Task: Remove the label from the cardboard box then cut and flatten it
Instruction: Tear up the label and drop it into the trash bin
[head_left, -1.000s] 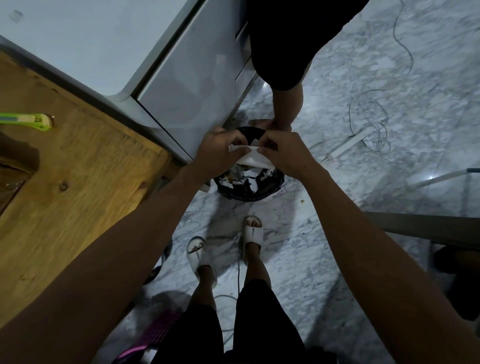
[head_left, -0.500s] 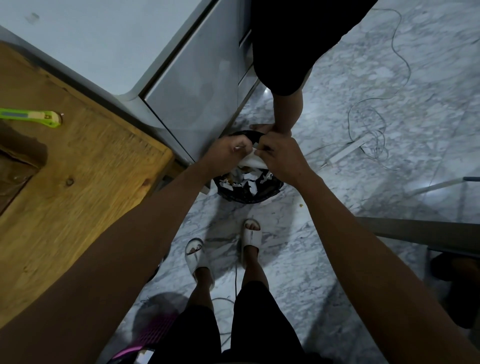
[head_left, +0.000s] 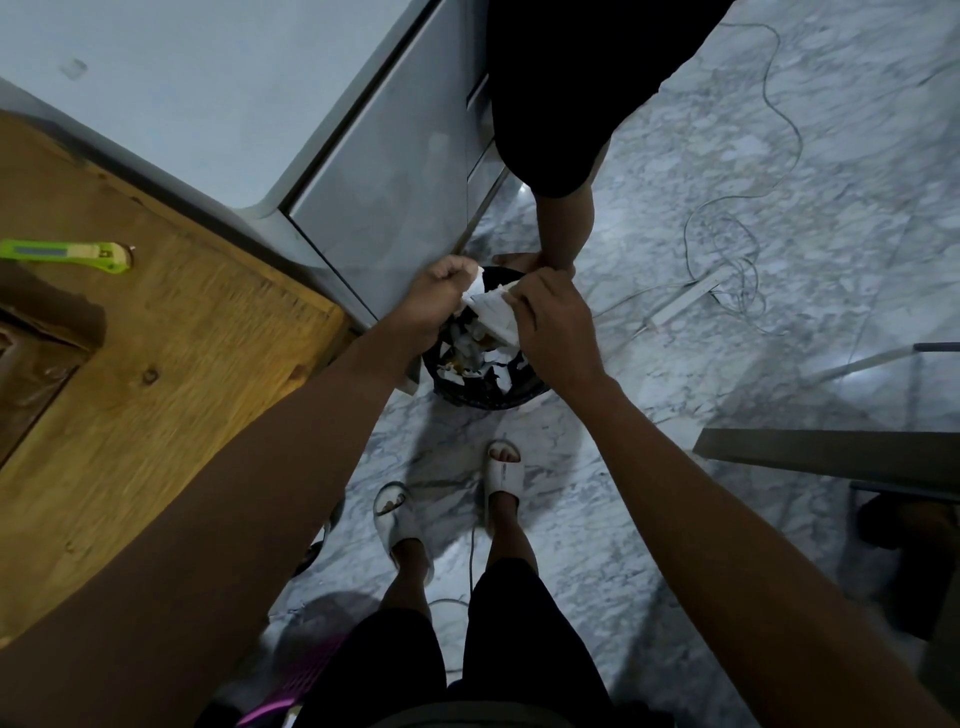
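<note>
White paper: a crumpled white paper label (head_left: 493, 312) is held between both hands, directly above the round black waste bin (head_left: 488, 387).
Left hand: the left hand (head_left: 441, 296) is curled into a fist, and a small torn corner of the label is pinched at its fingertips; the forearm is stretched forward from the lower left.
Right hand: the right hand (head_left: 553, 325) is closed over the larger part of the label, knuckles turned upward, fingers bent round the paper's edge; the arm is extended from the lower right.
Hands together: the two hands are set just beside each other, with a narrow strip of paper stretched between them.
Bin: paper scraps are seen inside the bin, which stands on the grey-veined marble floor (head_left: 779, 182), beside the pale grey cabinet (head_left: 384, 197).
Table: a green utility knife (head_left: 67, 254) lies on the wooden tabletop (head_left: 156, 389), well apart from the hands.
Cardboard box: a brown cardboard edge (head_left: 31, 358) is glimpsed at the far left of the tabletop; more cannot be told.
Floor: white slippers (head_left: 503, 475) are worn on the feet below; a second person's leg (head_left: 563, 228) stands just behind the bin.
</note>
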